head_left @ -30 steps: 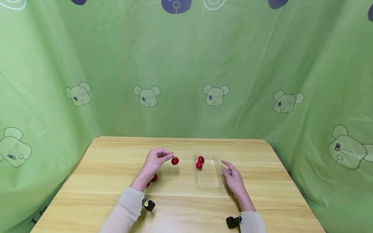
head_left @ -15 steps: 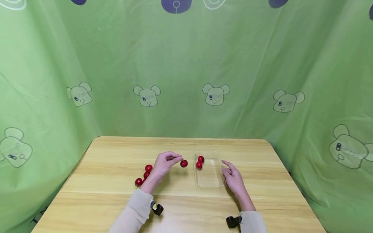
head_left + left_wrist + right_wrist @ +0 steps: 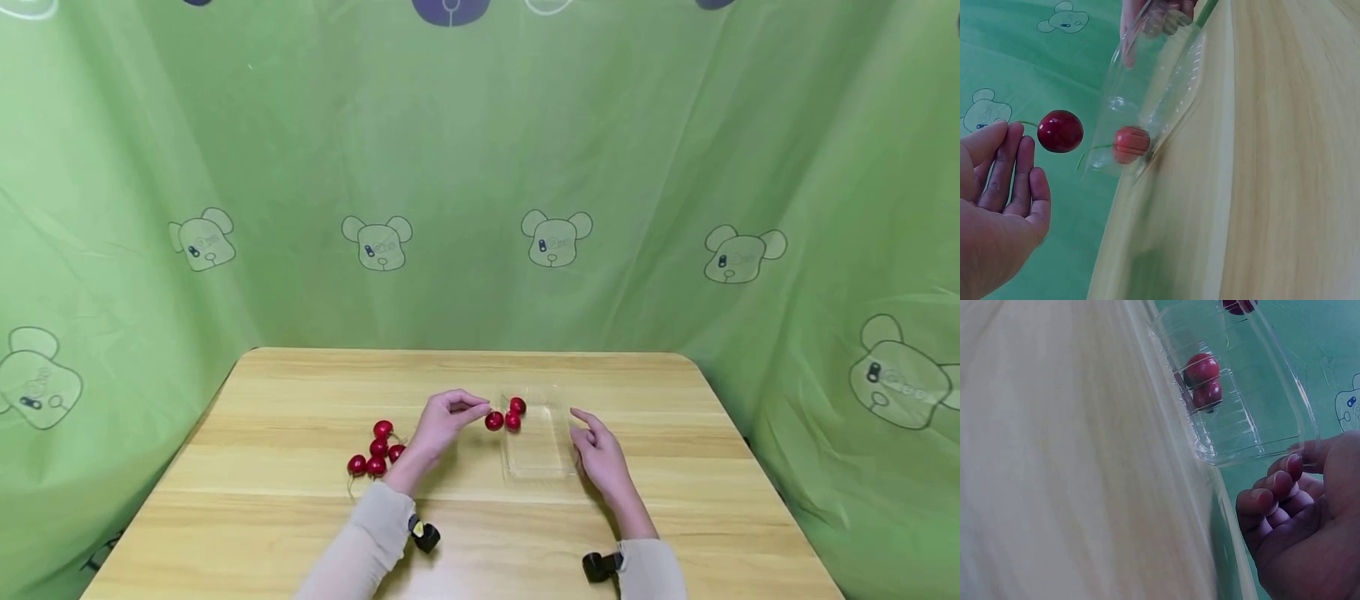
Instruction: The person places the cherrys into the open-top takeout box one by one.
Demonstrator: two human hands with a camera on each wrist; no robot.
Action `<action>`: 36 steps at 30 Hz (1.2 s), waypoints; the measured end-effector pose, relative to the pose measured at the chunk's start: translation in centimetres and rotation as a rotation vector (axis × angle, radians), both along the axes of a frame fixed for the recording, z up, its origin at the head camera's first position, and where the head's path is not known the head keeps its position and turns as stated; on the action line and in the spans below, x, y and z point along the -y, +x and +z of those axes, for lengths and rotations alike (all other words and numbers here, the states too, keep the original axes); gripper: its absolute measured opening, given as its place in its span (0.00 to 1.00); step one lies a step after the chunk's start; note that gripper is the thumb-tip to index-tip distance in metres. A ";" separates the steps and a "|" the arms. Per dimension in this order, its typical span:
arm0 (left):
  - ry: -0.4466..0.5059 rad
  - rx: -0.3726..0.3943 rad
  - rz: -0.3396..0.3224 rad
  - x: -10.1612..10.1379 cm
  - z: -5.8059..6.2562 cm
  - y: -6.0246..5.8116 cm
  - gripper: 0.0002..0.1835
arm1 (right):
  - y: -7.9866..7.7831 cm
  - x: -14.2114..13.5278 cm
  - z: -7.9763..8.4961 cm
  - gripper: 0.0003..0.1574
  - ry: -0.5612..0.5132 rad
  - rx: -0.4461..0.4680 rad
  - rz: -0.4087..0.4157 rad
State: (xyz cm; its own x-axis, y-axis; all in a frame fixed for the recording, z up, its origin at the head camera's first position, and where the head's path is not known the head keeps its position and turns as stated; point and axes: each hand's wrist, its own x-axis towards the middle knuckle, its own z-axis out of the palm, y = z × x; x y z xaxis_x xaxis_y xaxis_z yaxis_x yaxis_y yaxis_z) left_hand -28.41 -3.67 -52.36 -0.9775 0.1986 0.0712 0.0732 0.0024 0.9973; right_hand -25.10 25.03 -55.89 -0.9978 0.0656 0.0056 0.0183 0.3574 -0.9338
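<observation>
Head view: soft, even light, mod. bright; pale glare on wood-grain tabletop [image 3: 495, 550] nearer cam than hands; faint shadows under L hand [image 3: 442, 423] & R hand [image 3: 602, 457]. Wrist views dimmer, bluish; glints on clear plastic tray [image 3: 1238, 419] by R fingertips; tabletop blurry.

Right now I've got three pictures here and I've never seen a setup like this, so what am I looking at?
No machine here: a person is working bare-handed. The wide picture comes from a camera worn on the head, looking forward and down; the other two come from wrist cameras, one on each side.

On the wood-grain table is a clear plastic box with two red cherries inside. To its left lies a group of cherries. The left hand pinches another cherry by its stem, near the box's left edge. The right hand is beside the box's right edge.
</observation>
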 end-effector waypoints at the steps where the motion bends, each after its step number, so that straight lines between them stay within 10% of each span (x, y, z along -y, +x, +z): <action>1: 0.007 -0.004 -0.002 -0.2 0.0 -0.1 0.12 | 0.0 0.0 0.0 0.27 -0.001 -0.001 0.002; 36: -0.038 0.006 0.027 -2.9 -1.8 -0.1 0.10 | -0.1 0.1 -0.1 0.28 0.000 0.004 0.000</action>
State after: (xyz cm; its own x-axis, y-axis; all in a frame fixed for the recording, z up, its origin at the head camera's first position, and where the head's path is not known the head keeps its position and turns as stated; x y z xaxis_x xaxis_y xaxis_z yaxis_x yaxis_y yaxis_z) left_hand -28.49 -0.77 -54.14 -0.9830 0.1741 0.0579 0.0661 0.0421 0.9969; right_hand -25.16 24.89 -55.97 -0.9979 0.0655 0.0014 0.0221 0.3573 -0.9337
